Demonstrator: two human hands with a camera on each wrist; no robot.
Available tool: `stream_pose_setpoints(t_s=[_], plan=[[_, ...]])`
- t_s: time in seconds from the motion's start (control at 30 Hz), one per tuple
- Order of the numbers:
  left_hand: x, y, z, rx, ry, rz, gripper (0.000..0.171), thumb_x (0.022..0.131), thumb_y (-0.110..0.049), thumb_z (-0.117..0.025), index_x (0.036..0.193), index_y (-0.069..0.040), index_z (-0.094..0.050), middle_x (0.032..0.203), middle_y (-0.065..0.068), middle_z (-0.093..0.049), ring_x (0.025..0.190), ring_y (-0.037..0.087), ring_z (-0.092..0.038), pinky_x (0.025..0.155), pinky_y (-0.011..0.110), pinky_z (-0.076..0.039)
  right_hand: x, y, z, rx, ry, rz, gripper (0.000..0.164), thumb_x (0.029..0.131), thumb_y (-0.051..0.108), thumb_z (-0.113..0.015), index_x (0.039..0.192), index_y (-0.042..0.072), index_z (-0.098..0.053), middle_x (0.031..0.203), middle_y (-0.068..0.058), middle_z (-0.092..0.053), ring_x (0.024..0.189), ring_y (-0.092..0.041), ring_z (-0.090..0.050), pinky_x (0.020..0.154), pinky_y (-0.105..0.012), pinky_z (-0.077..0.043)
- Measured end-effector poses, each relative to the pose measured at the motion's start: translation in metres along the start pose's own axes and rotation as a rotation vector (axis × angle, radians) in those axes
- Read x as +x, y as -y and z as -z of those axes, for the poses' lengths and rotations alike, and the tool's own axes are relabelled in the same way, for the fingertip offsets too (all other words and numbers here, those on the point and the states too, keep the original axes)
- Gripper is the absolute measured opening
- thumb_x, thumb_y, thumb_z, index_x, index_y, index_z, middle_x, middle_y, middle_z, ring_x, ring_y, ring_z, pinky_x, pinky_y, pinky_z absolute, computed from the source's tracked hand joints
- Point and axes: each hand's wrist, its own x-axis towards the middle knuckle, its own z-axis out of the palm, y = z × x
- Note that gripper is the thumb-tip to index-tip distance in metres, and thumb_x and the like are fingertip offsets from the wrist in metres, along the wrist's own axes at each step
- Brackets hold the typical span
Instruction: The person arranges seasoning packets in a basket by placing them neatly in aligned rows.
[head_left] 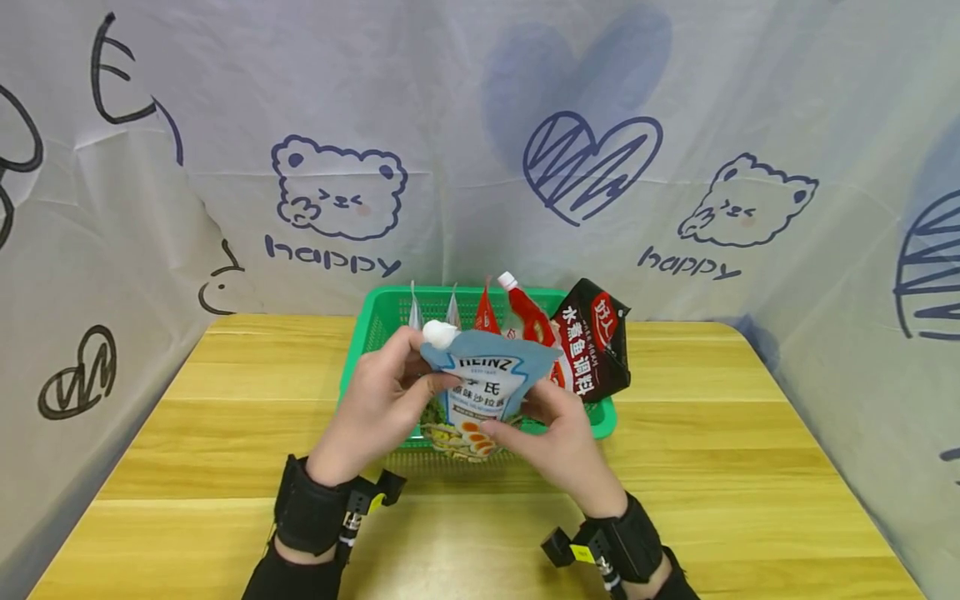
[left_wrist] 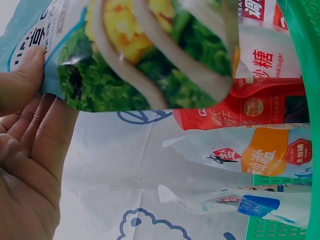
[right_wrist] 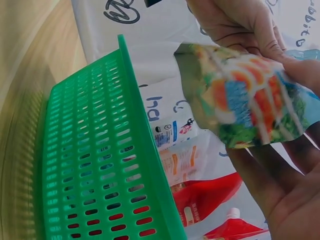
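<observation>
A blue and white Heinz salad dressing pouch (head_left: pixel 483 387) with a white cap (head_left: pixel 440 334) is held up above the front of a green basket (head_left: pixel 604 422). My left hand (head_left: pixel 381 398) pinches its upper left side beside the cap, thumb on the front. On the lower right, my right hand (head_left: pixel 561 440) grips the pouch, thumb across the front and fingers behind. The left wrist view shows the pouch's lower part (left_wrist: pixel 145 55), printed with salad greens and yellow pieces. In the right wrist view the pouch (right_wrist: pixel 250 97) hangs outside the basket's rim, tilted.
Upright in the basket stand a black seasoning packet (head_left: pixel 588 342), a red pouch with a white cap (head_left: pixel 531 314), a red packet (left_wrist: pixel 245 107), a white sugar bag (left_wrist: pixel 267 57) and a salt bag (left_wrist: pixel 265 152). The wooden table (head_left: pixel 720 467) meets a drawn-on white cloth (head_left: pixel 457 125) behind.
</observation>
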Motion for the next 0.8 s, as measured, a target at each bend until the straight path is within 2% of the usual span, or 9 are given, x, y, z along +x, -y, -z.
stream_pose_setpoints(t_s=[0.1, 0.3, 0.43, 0.63, 0.7, 0.8], plan=[[0.000, -0.001, -0.001, -0.013, 0.006, 0.021, 0.034, 0.088, 0.015, -0.073, 0.113, 0.000, -0.055, 0.109, 0.017, -0.076, 0.090, 0.024, -0.078, 0.072, 0.028, -0.063, 0.000, 0.000, -0.001, 0.005, 0.019, -0.009, 0.053, 0.087, -0.007, -0.079, 0.137, 0.001, -0.063, 0.121, -0.018, -0.073, 0.101, -0.020, -0.074, 0.077, -0.038, -0.064], [0.000, -0.002, 0.001, -0.016, 0.043, 0.085, 0.032, 0.091, 0.009, -0.073, 0.115, -0.001, -0.055, 0.106, 0.014, -0.075, 0.088, 0.021, -0.076, 0.074, 0.030, -0.063, -0.001, 0.000, -0.001, 0.036, 0.030, -0.001, 0.050, 0.089, -0.008, -0.076, 0.136, -0.003, -0.062, 0.118, -0.021, -0.073, 0.098, -0.020, -0.076, 0.071, -0.038, -0.065], [0.000, -0.005, 0.006, 0.002, 0.068, 0.117, 0.044, 0.091, 0.003, -0.076, 0.127, 0.000, -0.050, 0.112, 0.010, -0.072, 0.096, 0.019, -0.072, 0.085, 0.033, -0.062, -0.002, 0.001, 0.000, 0.024, 0.043, -0.024, 0.047, 0.089, -0.006, -0.077, 0.133, -0.004, -0.065, 0.116, -0.020, -0.075, 0.094, -0.017, -0.076, 0.071, -0.038, -0.065], [-0.003, -0.014, 0.023, 0.099, 0.029, 0.146, 0.070, 0.087, -0.003, -0.084, 0.145, -0.004, -0.044, 0.128, 0.007, -0.064, 0.114, 0.019, -0.066, 0.097, 0.037, -0.056, -0.002, 0.004, 0.003, 0.001, 0.123, -0.076, 0.039, 0.088, -0.002, -0.080, 0.126, -0.002, -0.070, 0.111, -0.016, -0.076, 0.087, -0.017, -0.076, 0.069, -0.038, -0.065], [-0.005, -0.017, 0.029, 0.154, 0.021, 0.134, 0.073, 0.083, -0.002, -0.087, 0.145, -0.006, -0.047, 0.129, 0.006, -0.064, 0.112, 0.018, -0.066, 0.096, 0.035, -0.056, -0.002, 0.005, 0.004, -0.021, 0.160, -0.095, 0.037, 0.089, 0.002, -0.081, 0.125, 0.000, -0.071, 0.110, -0.015, -0.077, 0.085, -0.016, -0.076, 0.067, -0.037, -0.064], [-0.007, -0.020, 0.035, 0.243, 0.040, 0.101, 0.069, 0.079, -0.002, -0.090, 0.140, -0.006, -0.057, 0.125, 0.005, -0.067, 0.104, 0.015, -0.065, 0.090, 0.032, -0.056, -0.002, 0.006, 0.004, -0.070, 0.222, -0.108, 0.037, 0.090, 0.008, -0.081, 0.126, 0.002, -0.072, 0.110, -0.012, -0.077, 0.078, -0.012, -0.075, 0.063, -0.034, -0.064]])
